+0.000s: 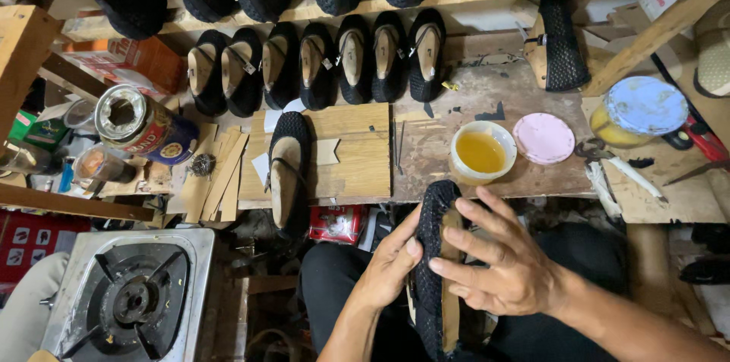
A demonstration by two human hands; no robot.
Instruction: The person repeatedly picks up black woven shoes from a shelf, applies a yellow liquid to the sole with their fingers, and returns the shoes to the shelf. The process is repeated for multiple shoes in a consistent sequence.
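both forearms come up from the lower edge and meet over the lap. the left hand [389,261] curls against the left side of a black mesh shoe on a last [435,271], fingers bent round its edge, gripping it. the right hand [498,259] lies spread, fingers nearly straight and fanned, fingertips pressing the shoe's tan sole from the right. the shoe stands lengthwise between both hands, toe pointing away. just beyond the right hand's fingertips sits a white bowl of yellow glue [482,150], with a pink lid [544,138] beside it. beyond the left hand lies another black shoe [287,172] on a wooden board [357,153].
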